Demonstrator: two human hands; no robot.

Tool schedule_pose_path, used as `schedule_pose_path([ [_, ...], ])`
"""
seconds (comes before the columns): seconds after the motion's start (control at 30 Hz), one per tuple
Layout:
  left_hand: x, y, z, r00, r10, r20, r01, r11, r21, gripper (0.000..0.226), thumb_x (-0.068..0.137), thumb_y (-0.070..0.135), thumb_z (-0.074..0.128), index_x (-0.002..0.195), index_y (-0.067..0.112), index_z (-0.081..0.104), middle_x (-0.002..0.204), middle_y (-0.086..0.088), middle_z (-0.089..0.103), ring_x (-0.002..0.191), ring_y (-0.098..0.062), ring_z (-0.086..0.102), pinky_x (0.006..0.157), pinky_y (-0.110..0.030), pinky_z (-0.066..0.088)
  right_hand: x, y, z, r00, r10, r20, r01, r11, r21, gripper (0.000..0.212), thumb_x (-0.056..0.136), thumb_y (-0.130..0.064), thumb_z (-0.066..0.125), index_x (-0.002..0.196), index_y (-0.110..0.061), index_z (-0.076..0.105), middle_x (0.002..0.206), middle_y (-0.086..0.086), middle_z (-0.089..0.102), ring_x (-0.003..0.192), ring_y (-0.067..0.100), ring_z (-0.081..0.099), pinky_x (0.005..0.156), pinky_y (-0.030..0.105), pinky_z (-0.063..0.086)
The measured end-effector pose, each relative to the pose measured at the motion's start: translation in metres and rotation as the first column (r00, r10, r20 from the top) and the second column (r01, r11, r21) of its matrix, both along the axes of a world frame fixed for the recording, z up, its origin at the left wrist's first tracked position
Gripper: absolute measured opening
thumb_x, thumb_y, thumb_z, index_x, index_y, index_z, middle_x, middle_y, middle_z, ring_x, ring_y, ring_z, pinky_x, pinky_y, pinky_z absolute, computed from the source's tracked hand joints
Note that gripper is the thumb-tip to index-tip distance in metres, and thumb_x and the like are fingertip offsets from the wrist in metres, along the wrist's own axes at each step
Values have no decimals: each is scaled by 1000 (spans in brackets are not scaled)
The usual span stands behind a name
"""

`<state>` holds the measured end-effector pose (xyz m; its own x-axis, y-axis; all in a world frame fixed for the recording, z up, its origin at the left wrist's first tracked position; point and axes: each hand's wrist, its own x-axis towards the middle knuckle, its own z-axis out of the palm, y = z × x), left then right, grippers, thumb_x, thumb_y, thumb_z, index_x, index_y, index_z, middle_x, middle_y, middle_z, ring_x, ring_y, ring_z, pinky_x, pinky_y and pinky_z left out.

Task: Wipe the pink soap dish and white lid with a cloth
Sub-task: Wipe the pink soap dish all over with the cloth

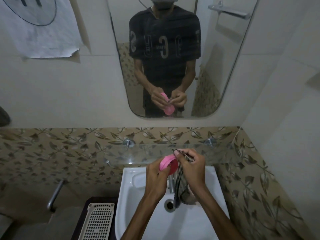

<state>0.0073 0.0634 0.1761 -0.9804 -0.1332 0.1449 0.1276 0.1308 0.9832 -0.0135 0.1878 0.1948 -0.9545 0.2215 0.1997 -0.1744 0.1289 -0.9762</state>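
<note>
left hand [156, 172]: fingers curled round pink soap dish [168, 164]
right hand [189, 166]: pinching checked cloth [180, 184]
tip: bunch cloth, rub inside firmly

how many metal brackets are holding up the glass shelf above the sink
3 visible: one at the wall, back left; one at the wall, back right; one under the shelf's front left edge. The hands may hide more.

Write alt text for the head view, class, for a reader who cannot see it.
Over a white sink, a person's left hand holds a pink soap dish while the right hand pinches a checked cloth against it. A white lid rests on the sink's back ledge, and a wall mirror reflects the scene.
</note>
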Motion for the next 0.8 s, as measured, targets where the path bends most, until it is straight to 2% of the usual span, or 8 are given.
schedule_pose_path([
  [0.13, 0, -1, 2, 1000, -2, -22, 3, 999, 43, 26, 90, 26, 55, 92, 15, 79, 78, -15, 74, 78, -44, 69, 72, -65, 57, 14, -8, -3, 989, 81, -122, -72, 995, 71, 24, 86, -7, 81, 89, -30, 78, 91, -5, 71, 87, 10, 71, 76, 16, 55],
  [0.27, 3, 1, 6, 1000, -2, -8, 2, 999, 53, 29, 85, 32, 58, 101, 32, 83, 82, -5, 79, 80, -31, 73, 76, -53, 62, -1, 3, -6, 998, -44, 52, 46, 998, -38, 13, 87, -8, 80, 88, -21, 79, 92, 0, 75, 89, 16, 73, 79, 31, 60],
  [0.4, 3, -2, 8, 999, -19, -49, 23, 997, 79, 27, 87, 29, 57, 97, 26, 82, 81, -11, 77, 78, -37, 71, 76, -55, 62, 10, -3, -6, 995, 83, -55, -81, 996, 33, 24, 87, -9, 81, 86, -33, 78, 91, -6, 73, 88, 11, 72, 78, 20, 59],
  [0.5, 6, -4, 8, 998, -21, -65, 24, 999, 48, 36, 83, 36, 57, 109, 32, 81, 93, 0, 81, 87, -24, 74, 79, -46, 62, -8, 9, -9, 992, -37, 118, 49, 994, -100, 9, 89, -11, 79, 88, -20, 80, 87, -1, 79, 86, 18, 75, 75, 25, 58],
  [0.57, 8, -6, 9, 996, -19, -89, 24, 998, 54, 37, 82, 36, 56, 112, 35, 79, 98, 4, 81, 92, -21, 75, 81, -44, 63, -14, 15, -12, 987, -20, 162, 43, 989, -140, 4, 91, -10, 77, 89, -13, 80, 81, -1, 80, 79, 13, 75, 69, 20, 57],
  [0.63, 9, -7, 10, 994, -24, -109, 32, 997, 66, 36, 83, 37, 56, 111, 39, 78, 98, 4, 81, 91, -21, 75, 80, -43, 63, -15, 18, -12, 978, 49, 202, -12, 984, -177, 4, 93, -11, 74, 91, -10, 78, 80, -1, 80, 73, 8, 73, 66, 16, 56],
  [0.7, 10, -6, 11, 992, -27, -125, 37, 996, 78, 34, 84, 36, 58, 109, 46, 79, 97, 4, 81, 88, -19, 74, 76, -33, 61, -17, 22, -9, 940, 158, 302, -57, 947, -316, 9, 97, -11, 68, 97, -6, 76, 82, 5, 79, 71, 13, 73, 64, 20, 58],
  [0.8, 12, -5, 13, 988, -60, -142, 76, 991, 110, 36, 90, 20, 63, 115, 41, 78, 106, 5, 81, 95, -17, 74, 78, -21, 56, -15, 28, -4, 847, 367, 385, -53, 778, -626, 13, 99, -11, 62, 106, -3, 70, 74, 6, 75, 58, 13, 71, 51, 24, 57],
])
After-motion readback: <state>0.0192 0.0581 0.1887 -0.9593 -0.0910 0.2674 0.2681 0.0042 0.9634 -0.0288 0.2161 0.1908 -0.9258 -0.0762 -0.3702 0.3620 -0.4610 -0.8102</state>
